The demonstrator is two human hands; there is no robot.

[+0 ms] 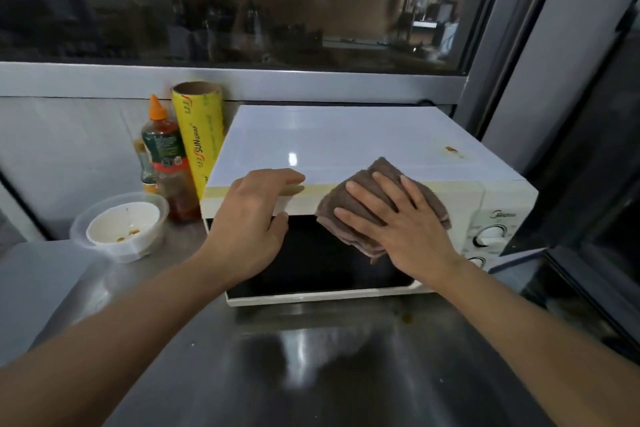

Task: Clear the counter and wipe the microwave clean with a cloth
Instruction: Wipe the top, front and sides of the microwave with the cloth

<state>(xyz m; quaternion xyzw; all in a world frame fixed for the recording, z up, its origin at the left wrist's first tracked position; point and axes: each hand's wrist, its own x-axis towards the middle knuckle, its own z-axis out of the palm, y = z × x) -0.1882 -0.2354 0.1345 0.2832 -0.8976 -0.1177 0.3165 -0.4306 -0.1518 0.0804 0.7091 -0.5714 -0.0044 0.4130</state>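
- right hand (398, 222) is flat, fingers spread, pressing a folded brown cloth (367, 204) against the top front edge of the white microwave (346, 142)
- left hand (252, 222) rests on the microwave's upper left front corner, fingers relaxed, gripping nothing
- microwave sits on the steel counter (311, 357) under the window
- sauce bottle (166, 156), yellow wrap roll (199, 135) and a plastic bowl (119, 225) stand to its left

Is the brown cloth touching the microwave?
Touching. The head view shows the right hand pressing the brown cloth flat over the microwave's top front edge.
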